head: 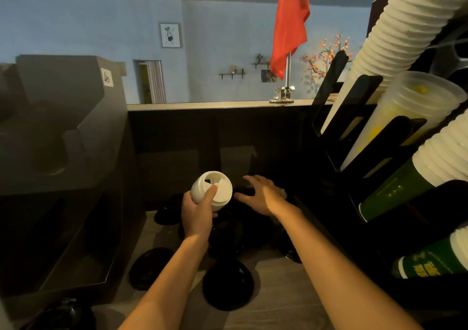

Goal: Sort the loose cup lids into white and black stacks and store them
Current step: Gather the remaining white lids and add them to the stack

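Note:
My left hand [196, 212] grips a stack of white lids [212, 186], held tilted above the counter. My right hand [262, 195] reaches forward with spread, straight fingers over a dark heap of black lids [233, 233]; a small white bit shows just past its knuckles. More black lids lie loose on the wood-grain counter [273, 291]: one at the front centre [228, 285], one at the front left [149, 267], one at the back left [168, 213].
A grey machine [63, 132] and a dark tray fill the left side. A black cup rack [359, 137] with white, clear and green cup stacks stands on the right. A dark partition with a ledge [215, 105] and a red flag closes the back.

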